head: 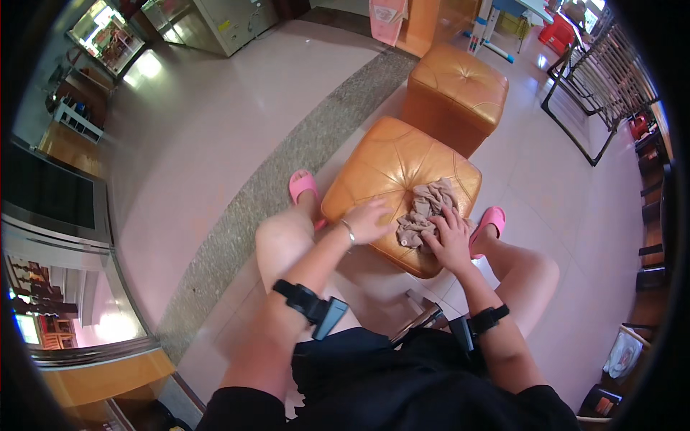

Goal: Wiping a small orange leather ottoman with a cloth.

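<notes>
A crumpled brown cloth (428, 207) lies on the seat of an orange-brown padded leather stool (372, 161) between my knees. Small and pale, a round spot shows at the cloth's near left corner. My right hand (452, 240) rests on the cloth's right part, fingers spread and slightly bent over the folds. Left of the cloth, my left hand (372, 222) is over the stool's near left side, fingers apart and a little blurred, with nothing in it. A thin bracelet (349, 233) circles my left wrist.
A second leather stool (458, 86) stands right behind the first. At the right is a folding metal frame (577, 102); beyond are a red plastic stool (555, 35) and a blue-and-white table leg (480, 32). A glass-fronted cabinet (64, 269) lines the left. My feet wear pink slippers (303, 183).
</notes>
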`<control>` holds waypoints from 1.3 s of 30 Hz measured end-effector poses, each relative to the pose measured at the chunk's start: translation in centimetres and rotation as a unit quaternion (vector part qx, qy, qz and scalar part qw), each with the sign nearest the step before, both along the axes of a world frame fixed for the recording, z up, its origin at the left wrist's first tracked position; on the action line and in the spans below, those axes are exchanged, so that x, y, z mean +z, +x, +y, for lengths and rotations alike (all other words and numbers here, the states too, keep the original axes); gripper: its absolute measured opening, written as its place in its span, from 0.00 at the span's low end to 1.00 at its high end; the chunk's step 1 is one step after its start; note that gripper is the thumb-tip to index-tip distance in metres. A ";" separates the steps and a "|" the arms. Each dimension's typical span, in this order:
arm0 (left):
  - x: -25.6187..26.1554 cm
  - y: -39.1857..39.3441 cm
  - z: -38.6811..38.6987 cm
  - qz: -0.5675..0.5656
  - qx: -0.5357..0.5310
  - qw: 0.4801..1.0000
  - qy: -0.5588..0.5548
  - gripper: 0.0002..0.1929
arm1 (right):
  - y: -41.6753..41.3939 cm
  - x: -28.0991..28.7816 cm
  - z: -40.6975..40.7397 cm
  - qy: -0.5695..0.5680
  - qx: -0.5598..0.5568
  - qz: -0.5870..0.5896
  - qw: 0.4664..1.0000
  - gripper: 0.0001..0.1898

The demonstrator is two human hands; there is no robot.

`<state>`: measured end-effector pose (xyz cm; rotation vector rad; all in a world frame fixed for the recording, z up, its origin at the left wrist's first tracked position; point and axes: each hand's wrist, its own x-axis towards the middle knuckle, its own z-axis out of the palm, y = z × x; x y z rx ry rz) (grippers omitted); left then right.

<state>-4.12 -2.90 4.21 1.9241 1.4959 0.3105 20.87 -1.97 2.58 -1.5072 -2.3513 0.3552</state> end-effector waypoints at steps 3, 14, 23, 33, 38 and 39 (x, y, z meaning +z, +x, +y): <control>2.0 -3.3 0.9 -0.126 0.211 0.968 -0.050 0.24 | 0.1 2.0 1.0 -0.055 0.018 0.078 0.995 0.19; -2.6 -6.2 -1.0 0.032 0.303 0.952 -0.027 0.34 | -2.3 4.4 3.9 -0.091 0.178 0.040 0.979 0.08; 0.6 -3.7 -1.1 0.082 0.202 0.963 -0.156 0.28 | 7.0 6.7 9.5 -0.354 -0.154 0.697 0.604 0.21; 2.9 -2.7 0.7 0.030 0.136 0.990 -0.021 0.24 | 1.3 14.0 10.8 -0.238 -0.039 0.459 0.855 0.27; 7.4 -1.1 4.6 -0.243 0.089 0.955 0.141 0.25 | -4.5 13.7 8.7 -0.276 0.042 0.343 0.897 0.12; 7.9 -0.5 5.8 -0.223 0.019 0.964 0.147 0.21 | -4.9 13.8 8.8 -0.273 0.038 0.343 0.898 0.12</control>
